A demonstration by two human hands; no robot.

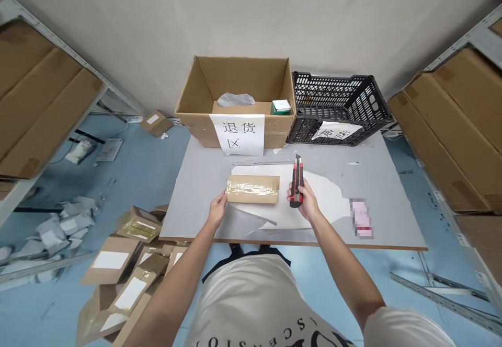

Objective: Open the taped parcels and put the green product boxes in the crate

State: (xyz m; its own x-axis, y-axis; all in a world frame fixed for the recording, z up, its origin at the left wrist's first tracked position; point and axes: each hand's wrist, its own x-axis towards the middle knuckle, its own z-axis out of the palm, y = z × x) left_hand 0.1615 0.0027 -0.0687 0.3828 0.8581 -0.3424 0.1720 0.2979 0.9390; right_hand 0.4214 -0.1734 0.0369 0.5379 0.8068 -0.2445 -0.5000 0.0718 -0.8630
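Note:
A small taped cardboard box (253,189) lies on the table, clear tape shining along its top. My left hand (218,209) grips its left end, thumb and fingers closed at the edge. To the right of the box, my right hand (307,198) is wrapped round a red and black utility knife (297,182), its tip pointing away from me. The knife is apart from the box. How far its blade is out I cannot tell. Beneath both lies a white sheet (325,200) with ragged edges.
Behind stand a large open carton (192,125) with a paper sign and a black plastic crate (341,112). A pink blurred slip (361,218) lies at the table's right. Discarded boxes (129,268) pile up on the floor at left. Shelves with cartons (455,127) flank both sides.

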